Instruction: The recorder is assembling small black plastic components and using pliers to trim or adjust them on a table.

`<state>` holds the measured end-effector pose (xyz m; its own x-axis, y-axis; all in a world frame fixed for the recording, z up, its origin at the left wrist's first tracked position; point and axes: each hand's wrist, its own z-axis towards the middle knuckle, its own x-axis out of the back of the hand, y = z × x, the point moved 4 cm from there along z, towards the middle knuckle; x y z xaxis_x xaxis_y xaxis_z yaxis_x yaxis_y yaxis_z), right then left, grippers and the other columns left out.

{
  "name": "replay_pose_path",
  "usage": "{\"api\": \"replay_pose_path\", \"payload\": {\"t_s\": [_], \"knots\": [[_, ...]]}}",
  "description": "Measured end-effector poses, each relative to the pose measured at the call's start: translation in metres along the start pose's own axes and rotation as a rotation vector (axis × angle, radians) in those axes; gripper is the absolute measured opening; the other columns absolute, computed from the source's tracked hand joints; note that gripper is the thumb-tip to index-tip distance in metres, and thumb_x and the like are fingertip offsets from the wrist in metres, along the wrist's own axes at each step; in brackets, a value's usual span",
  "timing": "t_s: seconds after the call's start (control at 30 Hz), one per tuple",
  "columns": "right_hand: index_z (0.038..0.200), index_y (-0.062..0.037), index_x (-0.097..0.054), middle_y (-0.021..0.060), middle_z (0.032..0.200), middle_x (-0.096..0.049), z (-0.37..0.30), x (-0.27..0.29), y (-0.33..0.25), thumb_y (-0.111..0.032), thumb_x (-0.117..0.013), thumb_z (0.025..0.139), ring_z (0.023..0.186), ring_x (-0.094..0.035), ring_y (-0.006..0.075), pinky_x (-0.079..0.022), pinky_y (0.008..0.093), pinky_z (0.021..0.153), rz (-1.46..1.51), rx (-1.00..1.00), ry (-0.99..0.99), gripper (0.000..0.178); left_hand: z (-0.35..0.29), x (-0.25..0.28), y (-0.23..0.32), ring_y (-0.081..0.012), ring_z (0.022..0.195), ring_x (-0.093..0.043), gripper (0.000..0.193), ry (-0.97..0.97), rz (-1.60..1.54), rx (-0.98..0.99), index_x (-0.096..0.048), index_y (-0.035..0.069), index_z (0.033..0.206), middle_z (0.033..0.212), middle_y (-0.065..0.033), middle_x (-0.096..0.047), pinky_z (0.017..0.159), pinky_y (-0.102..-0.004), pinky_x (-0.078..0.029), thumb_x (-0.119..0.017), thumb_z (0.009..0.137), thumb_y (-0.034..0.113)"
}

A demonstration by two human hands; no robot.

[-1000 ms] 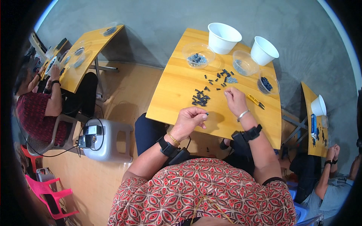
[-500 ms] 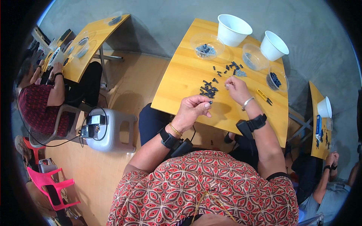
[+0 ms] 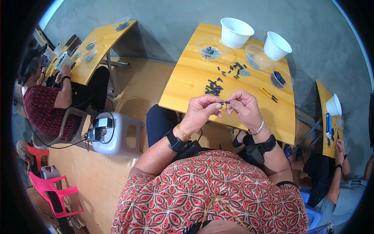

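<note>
On the table [image 3: 177, 91], clear bowl [image 3: 288, 82] of dark pieces [image 3: 279, 77]

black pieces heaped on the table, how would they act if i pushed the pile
The black pieces would probably scatter rather than slide as one, since they lie loose at mixed angles. Each is likely light, looking small beside the left hand. Some may roll a little, as they look short and tube-like.
</note>
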<state>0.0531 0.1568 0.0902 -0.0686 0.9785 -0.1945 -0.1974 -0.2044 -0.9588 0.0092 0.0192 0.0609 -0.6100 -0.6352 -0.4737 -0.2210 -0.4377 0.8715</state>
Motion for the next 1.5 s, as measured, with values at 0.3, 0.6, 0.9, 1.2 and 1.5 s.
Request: {"api": "replay_pose_path", "payload": {"t_s": [0.3, 0.6, 0.9, 1.2, 1.5], "knots": [[0.083, -0.0007, -0.053, 0.0024, 0.067, -0.055, -0.003, -0.002, -0.002, -0.003, -0.053, 0.084, 0.058, -0.051, 0.0072, -0.044, 0.0195, 0.055, -0.073, -0.024, -0.013, 0.003, -0.001, -0.002, 0.001, -0.0150, 0.067, -0.060, 0.011, -0.011, 0.068, -0.059, -0.059, -0.003, 0.091, 0.082, -0.0094, -0.061, 0.062, -0.0247, -0.051, -0.055, 0.081, 0.001], [0.081, 0.0002, -0.052, 0.0060, 0.067, -0.056, -0.009, -0.012, 0.000, -0.003, -0.052, 0.083, 0.054, -0.053, 0.0097, -0.045, 0.0216, 0.051, 0.172, -0.150, 0.059, 0.004, -0.008, -0.011, 0.015, -0.0132, 0.066, -0.058, 0.009, 0.025, 0.408, -0.320, -0.059, -0.004, 0.085, 0.082, -0.0096, -0.058, 0.059, -0.0230, -0.050, -0.054, 0.078, -0.007], [0.079, -0.0011, -0.052, 0.0072, 0.067, -0.057, -0.009, -0.015, 0.014, 0.000, -0.052, 0.082, 0.054, -0.052, 0.0121, -0.046, 0.0248, 0.051, 0.287, -0.137, 0.173, 0.003, -0.009, -0.011, 0.015, -0.0137, 0.066, -0.059, 0.011, 0.130, 0.641, -0.580, -0.059, -0.003, 0.082, 0.078, -0.0101, -0.059, 0.056, -0.0238, -0.050, -0.054, 0.075, -0.011], [0.090, -0.0001, -0.056, 0.0048, 0.069, -0.056, -0.007, -0.008, 0.014, -0.004, -0.053, 0.083, 0.057, -0.052, 0.0096, -0.045, 0.0211, 0.052, 0.155, -0.149, 0.166, 0.008, -0.003, -0.002, -0.006, -0.0096, 0.062, -0.057, 0.008, 0.105, 0.219, -0.202, -0.060, -0.002, 0.087, 0.076, -0.0052, -0.060, 0.054, -0.0212, -0.048, -0.054, 0.081, -0.001], [0.094, 0.0007, -0.055, 0.0036, 0.071, -0.055, -0.013, 0.001, -0.005, -0.004, -0.054, 0.082, 0.062, -0.053, 0.0090, -0.044, 0.0211, 0.056, -0.579, 0.074, 0.114, 0.014, -0.002, -0.002, -0.009, -0.0077, 0.057, -0.054, 0.014, 0.079, 0.199, -0.091, -0.060, -0.002, 0.094, 0.070, -0.0029, -0.058, 0.052, -0.0189, -0.044, -0.052, 0.084, 0.005]]}}
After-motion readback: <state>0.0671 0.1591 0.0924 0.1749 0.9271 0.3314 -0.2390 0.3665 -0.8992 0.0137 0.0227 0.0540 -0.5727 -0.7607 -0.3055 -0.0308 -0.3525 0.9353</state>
